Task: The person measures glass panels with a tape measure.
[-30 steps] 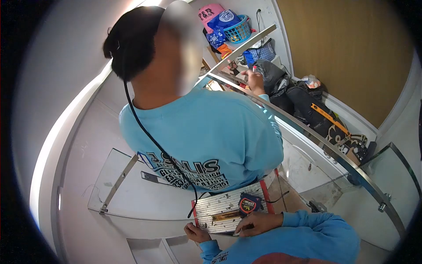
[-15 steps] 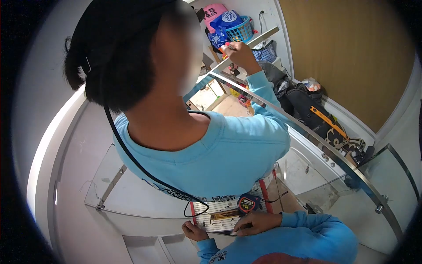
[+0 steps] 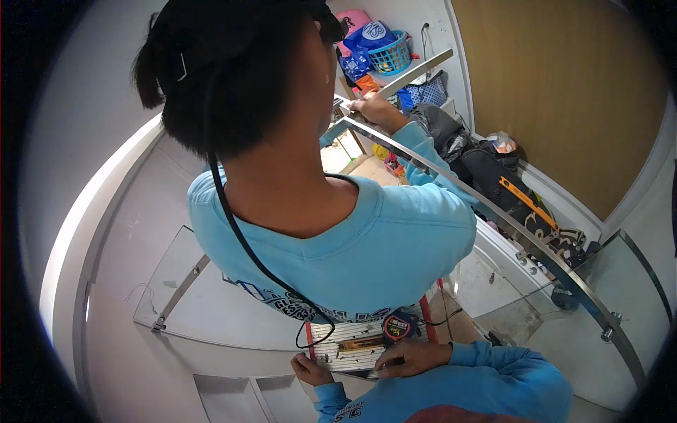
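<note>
My left hand (image 3: 312, 369) is curled closed at the near left corner of a white ribbed step (image 3: 337, 359) with red sides. My right hand (image 3: 412, 357) lies over the near edge of the same step, its fingers bent inward. What either palm holds, if anything, is hidden. Just beyond my right hand sits a black and red tape measure (image 3: 400, 326). A brownish-gold strip (image 3: 363, 343) and scattered dark bits are on the ribbed surface. A co-worker in a light blue sweatshirt (image 3: 338, 233) fills the middle of the view, back turned to me.
The co-worker's hand (image 3: 379, 113) is by a long flat bar (image 3: 416, 74) beyond a metal rail (image 3: 522, 236) on glass. Behind stand a blue basket (image 3: 390, 55), bags and an orange spirit level (image 3: 527, 202). A glass panel (image 3: 176, 282) is at left.
The co-worker has shifted right, and their raised hand has dropped toward the bar; the pink-tipped item in it no longer shows clearly. My hands stay nearly still.
</note>
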Demonstrator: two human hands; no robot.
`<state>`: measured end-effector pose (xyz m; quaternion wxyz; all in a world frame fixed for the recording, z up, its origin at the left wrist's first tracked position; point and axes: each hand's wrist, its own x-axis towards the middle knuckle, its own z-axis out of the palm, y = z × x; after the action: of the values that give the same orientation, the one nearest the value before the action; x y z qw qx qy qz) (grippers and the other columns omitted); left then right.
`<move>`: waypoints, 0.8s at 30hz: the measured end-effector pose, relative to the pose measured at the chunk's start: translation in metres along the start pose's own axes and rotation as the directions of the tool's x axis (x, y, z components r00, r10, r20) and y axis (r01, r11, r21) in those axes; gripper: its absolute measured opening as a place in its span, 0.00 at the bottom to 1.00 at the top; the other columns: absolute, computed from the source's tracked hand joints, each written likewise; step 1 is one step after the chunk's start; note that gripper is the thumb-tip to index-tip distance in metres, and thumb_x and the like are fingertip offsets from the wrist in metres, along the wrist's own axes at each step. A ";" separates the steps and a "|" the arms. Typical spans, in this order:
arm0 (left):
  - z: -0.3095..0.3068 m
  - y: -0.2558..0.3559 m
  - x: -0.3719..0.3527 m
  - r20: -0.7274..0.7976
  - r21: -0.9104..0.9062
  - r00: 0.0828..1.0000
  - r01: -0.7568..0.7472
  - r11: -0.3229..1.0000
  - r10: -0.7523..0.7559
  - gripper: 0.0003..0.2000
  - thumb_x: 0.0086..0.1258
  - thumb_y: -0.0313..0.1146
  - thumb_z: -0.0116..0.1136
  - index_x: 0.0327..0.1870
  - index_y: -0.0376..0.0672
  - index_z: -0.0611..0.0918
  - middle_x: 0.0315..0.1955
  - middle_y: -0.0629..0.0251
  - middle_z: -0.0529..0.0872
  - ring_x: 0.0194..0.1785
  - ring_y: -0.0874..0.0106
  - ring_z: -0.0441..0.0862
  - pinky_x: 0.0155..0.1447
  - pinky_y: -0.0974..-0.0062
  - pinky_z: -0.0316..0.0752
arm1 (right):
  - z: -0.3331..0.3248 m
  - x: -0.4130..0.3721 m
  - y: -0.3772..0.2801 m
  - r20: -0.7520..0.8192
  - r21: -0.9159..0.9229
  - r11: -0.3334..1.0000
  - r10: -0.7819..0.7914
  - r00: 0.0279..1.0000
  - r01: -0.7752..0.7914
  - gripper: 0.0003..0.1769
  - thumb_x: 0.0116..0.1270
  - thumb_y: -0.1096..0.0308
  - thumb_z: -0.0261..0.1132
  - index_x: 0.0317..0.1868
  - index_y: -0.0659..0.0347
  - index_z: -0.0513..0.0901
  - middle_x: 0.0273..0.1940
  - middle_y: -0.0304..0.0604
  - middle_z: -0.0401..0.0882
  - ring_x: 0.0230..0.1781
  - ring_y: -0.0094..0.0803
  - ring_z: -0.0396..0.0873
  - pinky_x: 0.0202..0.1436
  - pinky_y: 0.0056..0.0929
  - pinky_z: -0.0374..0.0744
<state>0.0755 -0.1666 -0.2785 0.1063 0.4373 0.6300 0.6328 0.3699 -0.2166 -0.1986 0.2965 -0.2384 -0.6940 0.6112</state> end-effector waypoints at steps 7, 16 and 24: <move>0.000 0.008 -0.002 0.016 -0.008 1.000 0.010 1.000 -0.010 0.16 0.75 0.42 0.47 0.32 0.36 0.73 0.24 0.70 0.69 0.29 0.80 0.61 0.30 0.79 0.58 | 0.003 0.001 0.011 -0.005 -0.021 1.000 -0.009 1.000 0.009 0.21 0.69 0.52 0.58 0.49 0.62 0.81 0.38 0.46 0.82 0.37 0.33 0.80 0.41 0.33 0.76; -0.002 0.000 0.000 0.027 -0.001 0.998 0.049 0.999 -0.049 0.17 0.75 0.42 0.47 0.31 0.36 0.73 0.23 0.69 0.69 0.29 0.79 0.62 0.30 0.78 0.60 | 0.005 0.002 0.019 -0.042 -0.009 0.999 -0.039 0.998 0.038 0.23 0.69 0.49 0.59 0.49 0.62 0.81 0.37 0.45 0.82 0.35 0.32 0.79 0.40 0.33 0.76; 0.003 0.015 -0.002 0.027 -0.010 0.999 0.024 1.000 -0.024 0.17 0.75 0.42 0.47 0.31 0.36 0.71 0.23 0.70 0.67 0.29 0.79 0.60 0.30 0.79 0.59 | 0.001 0.001 0.013 -0.020 0.010 1.000 -0.024 1.000 0.024 0.23 0.68 0.49 0.59 0.50 0.61 0.81 0.38 0.45 0.83 0.36 0.31 0.80 0.41 0.32 0.77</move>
<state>0.0847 -0.1686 -0.2663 0.1247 0.4376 0.6306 0.6287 0.3683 -0.2146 -0.2110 0.3119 -0.2347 -0.6906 0.6089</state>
